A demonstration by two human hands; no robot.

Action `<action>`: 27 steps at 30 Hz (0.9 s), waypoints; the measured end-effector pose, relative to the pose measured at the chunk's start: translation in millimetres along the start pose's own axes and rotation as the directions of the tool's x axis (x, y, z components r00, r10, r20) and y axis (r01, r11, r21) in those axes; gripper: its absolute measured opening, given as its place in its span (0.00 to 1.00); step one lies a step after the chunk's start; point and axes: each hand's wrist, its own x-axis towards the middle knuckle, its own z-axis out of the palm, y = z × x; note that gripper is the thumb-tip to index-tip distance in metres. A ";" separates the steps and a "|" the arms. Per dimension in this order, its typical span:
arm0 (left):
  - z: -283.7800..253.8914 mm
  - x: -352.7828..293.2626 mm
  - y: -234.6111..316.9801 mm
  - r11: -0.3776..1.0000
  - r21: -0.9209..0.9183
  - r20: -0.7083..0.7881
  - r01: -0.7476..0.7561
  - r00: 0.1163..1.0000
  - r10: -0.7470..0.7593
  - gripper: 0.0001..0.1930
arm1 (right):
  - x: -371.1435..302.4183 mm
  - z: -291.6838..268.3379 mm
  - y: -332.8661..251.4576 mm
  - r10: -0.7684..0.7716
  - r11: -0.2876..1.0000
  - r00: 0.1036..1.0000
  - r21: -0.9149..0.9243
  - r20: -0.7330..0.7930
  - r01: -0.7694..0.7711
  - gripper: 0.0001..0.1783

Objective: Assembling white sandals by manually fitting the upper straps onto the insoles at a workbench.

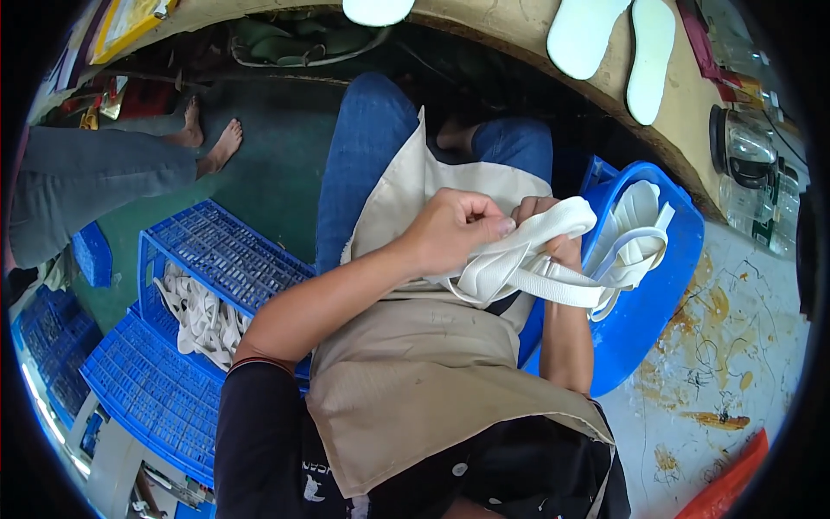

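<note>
Above my lap I hold a white strappy sandal upper (497,278), its wide bands looped and crossing one another. My right hand (562,245) is closed round the bands, and part of its fingers is hidden behind them. Thumb and fingers of my left hand (454,229) are pinched together at the upper's near-left edge; whether they grip the band itself or something tiny is hard to see. Similar white strap pieces (635,229) lie in a blue plastic basket (679,290) just beyond my right forearm. A beige apron (415,333) covers my lap.
White sole-shaped pieces (653,60) rest on the wooden bench (484,22) ahead. Blue crates (229,251) stand at my left, one holding white straps (194,316). Another person's legs (104,177) reach in from the left. A glass jug (748,147) stands at far right.
</note>
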 end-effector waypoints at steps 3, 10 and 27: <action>2.3 -5.7 3.6 0.996 0.080 0.050 -0.039 0.998 0.035 0.04 | 6.0 -10.6 4.8 -0.075 0.997 0.978 -0.017 0.195 0.080 0.29; 11.0 -23.8 23.2 0.378 0.706 0.094 -0.600 0.608 0.789 0.07 | 12.8 25.2 -21.4 -0.090 0.986 0.977 -0.156 -0.195 0.060 0.21; -20.5 -66.8 156.8 0.013 0.873 0.352 -0.488 0.649 0.674 0.12 | 31.5 129.3 -77.2 0.033 0.504 0.985 -0.854 0.168 0.129 0.25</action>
